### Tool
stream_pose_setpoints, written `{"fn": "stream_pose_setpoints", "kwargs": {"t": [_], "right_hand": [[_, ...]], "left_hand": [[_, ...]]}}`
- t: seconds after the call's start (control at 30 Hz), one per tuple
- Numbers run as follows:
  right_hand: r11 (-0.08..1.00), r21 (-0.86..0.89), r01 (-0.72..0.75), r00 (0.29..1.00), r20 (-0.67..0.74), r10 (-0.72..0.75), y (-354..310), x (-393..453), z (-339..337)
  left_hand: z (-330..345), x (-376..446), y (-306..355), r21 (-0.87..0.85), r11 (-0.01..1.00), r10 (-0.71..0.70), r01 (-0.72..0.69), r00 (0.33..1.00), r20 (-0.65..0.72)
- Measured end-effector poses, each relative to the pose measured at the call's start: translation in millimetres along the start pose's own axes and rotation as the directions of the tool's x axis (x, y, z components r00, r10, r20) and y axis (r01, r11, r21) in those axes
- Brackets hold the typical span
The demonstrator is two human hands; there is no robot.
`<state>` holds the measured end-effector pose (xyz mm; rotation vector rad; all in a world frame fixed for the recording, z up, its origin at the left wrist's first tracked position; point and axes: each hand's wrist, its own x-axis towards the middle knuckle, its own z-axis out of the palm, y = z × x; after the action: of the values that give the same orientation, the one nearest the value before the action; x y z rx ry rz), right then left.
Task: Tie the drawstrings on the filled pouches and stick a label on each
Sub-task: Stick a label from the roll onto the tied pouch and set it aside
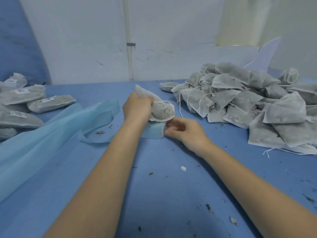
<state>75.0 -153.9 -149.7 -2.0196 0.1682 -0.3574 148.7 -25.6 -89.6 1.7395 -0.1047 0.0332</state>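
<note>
White labelled pouches (pixel 34 100) lie far left; a bigger unlabelled heap (pixel 248 103) waits right. Left hand (pixel 137 107) grips a tied pouch (pixel 162 109); right hand (pixel 185 131) pinches at the label roll (pixel 154 132).

Near centre: bare blue table (pixel 163 194), passable, only small scraps (pixel 183 168) and dry crumbs. Right, far: heap of untied pouches (pixel 248 100), trailing strings, blocks passage. Left, far: labelled pouches (pixel 25 100). Left, near: pale blue sheet (pixel 51 134) spread across. Centre: label roll (pixel 153 131) between both forearms.
</note>
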Motion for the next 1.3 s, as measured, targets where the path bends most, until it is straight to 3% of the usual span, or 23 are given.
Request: {"fn": "stream_pose_setpoints", "kwargs": {"t": [0.27, 0.9, 1.3], "right_hand": [[0.997, -0.062, 0.051, 0.991, -0.124, -0.058, 3, 12, 3], [0.992, -0.127, -0.013, 0.966, -0.256, -0.020, -2, 0, 6], [0.982, -0.130, 0.140, 0.984, -0.090, -0.152, -8, -19, 6]], "left_hand": [[1, -1, -1, 0.024, 1.000, 0.001, -0.001, 1.000, -0.019], [8, 0, -7, 0.108, 0.994, 0.018, -0.014, 0.999, -0.039], [9, 1, -9, 0.137, 0.990, 0.038, -0.029, 0.997, -0.063]]}}
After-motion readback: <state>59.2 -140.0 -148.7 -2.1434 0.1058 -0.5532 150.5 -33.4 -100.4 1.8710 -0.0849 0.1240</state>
